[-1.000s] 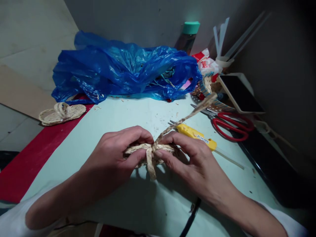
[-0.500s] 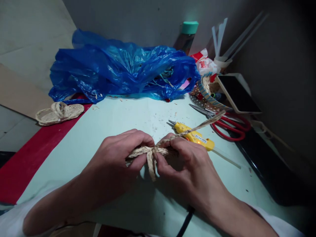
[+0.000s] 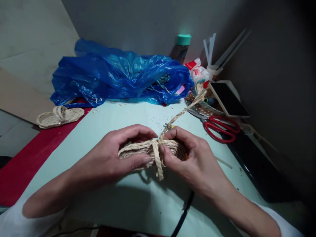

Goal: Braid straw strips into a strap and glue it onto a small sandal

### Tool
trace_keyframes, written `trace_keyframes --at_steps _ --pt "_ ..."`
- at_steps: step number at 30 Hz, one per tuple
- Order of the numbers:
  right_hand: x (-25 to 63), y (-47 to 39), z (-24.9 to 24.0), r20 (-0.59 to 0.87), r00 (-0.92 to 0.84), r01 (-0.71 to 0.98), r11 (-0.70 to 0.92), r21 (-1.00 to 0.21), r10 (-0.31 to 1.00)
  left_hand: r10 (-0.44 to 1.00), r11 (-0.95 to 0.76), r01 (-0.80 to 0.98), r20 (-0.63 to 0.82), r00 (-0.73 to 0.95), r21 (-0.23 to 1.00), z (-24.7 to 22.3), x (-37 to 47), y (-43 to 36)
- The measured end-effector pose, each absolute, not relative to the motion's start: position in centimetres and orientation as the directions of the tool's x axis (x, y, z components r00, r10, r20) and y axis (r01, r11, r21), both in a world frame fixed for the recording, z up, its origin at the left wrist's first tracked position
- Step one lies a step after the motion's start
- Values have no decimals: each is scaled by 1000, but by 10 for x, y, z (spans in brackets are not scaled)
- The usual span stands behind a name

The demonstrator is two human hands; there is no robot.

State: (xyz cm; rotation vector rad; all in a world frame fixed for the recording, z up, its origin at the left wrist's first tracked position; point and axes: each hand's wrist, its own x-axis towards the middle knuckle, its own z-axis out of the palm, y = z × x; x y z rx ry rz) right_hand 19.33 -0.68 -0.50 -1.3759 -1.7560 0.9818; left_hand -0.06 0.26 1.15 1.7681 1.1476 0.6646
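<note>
Between both hands is a woven straw sole (image 3: 134, 148), an oval coil of braided straw. My left hand (image 3: 106, 154) wraps its left end, thumb along the near side. My right hand (image 3: 197, 153) grips its right part, thumb and index finger pinching where a straw braid (image 3: 178, 116) crosses it. One end of that braid sticks up to the right; the shorter end hangs down the near side. Behind my right hand, a yellow glue gun is mostly hidden, with its glue stick (image 3: 224, 162) showing at the right. A small woven slipper (image 3: 59, 118) lies at the left.
A crumpled blue plastic bag (image 3: 118, 77) lies along the back. Red-handled scissors (image 3: 222, 129), a phone (image 3: 229, 98) and a patterned basket (image 3: 197, 89) crowd the right side. A green-capped bottle (image 3: 181, 49) stands behind. A black cable (image 3: 184, 210) runs off the near edge.
The sole has tilted so that more of its coiled face shows. The loose braid end points more steeply upward. My right hand now covers most of the glue gun, and the camera view has shifted.
</note>
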Motion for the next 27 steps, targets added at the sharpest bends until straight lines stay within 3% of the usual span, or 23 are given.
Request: trace_keyframes --at_steps 3,6,11,14,17,21,24,27 --pt "194 -6 -3 36 -165 418 103 -903 986 924 -110 351 -34 381 930 12 -6 8" --pt "194 -6 -3 24 -123 369 68 -927 992 976 -76 230 25 218 970 15 -7 7" --pt "195 -5 -4 31 -66 349 52 -936 997 992 -74 -191 53 -113 979 23 -10 9" --pt "195 -4 -2 16 -56 320 34 -947 998 981 -134 -327 77 -180 935 20 -20 17" --pt "197 -3 -2 -65 -98 195 -45 -980 993 972 -180 -335 116 -203 925 14 -27 23" --pt "200 -4 -5 -134 -193 54 -126 -991 972 967 -160 -186 116 -228 970 10 -25 21" --pt "200 -6 -3 -138 -228 82 -122 -989 964 960 -197 -84 175 -219 977 8 -20 17" --pt "197 -8 4 -66 -234 220 -13 -975 970 975 -195 -44 189 -113 980 4 -18 15"
